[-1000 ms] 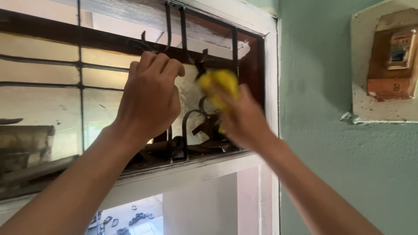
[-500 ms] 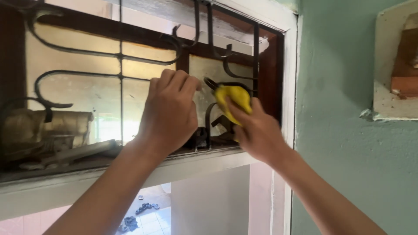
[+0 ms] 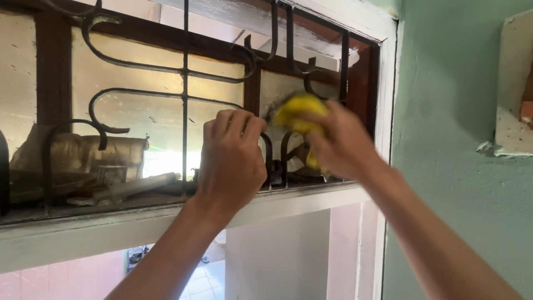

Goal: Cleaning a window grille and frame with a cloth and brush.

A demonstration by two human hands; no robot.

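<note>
The right hand (image 3: 344, 145) holds a yellow cloth (image 3: 297, 111) bunched under its fingers and presses it against the dusty glass pane (image 3: 277, 91) in the right corner of the transom window, just behind the black iron grille (image 3: 185, 100). The hand and the cloth are blurred, so I cannot tell exactly how the fingers lie on it, but the grip looks closed around the cloth with part of the cloth showing above the knuckles. The left hand (image 3: 230, 158) is curled into a loose fist at a scroll of the grille, beside the right hand; it seems to hold one thin bar, but the bar is hidden behind the fingers, so I cannot say this for sure. The cloth looks soft, light and easy to fold, so it should take the shape of the hand and squeeze between the bars; holding it as a wad in the palm seems the best way. The glass behind is probably fragile, and the iron curls leave only narrow gaps, so knuckles could scrape there. On the white window frame (image 3: 166, 222) below, behind the grille, some dusty objects (image 3: 83, 164) lie on the left. The wall (image 3: 444, 111) on the right is green.
</note>
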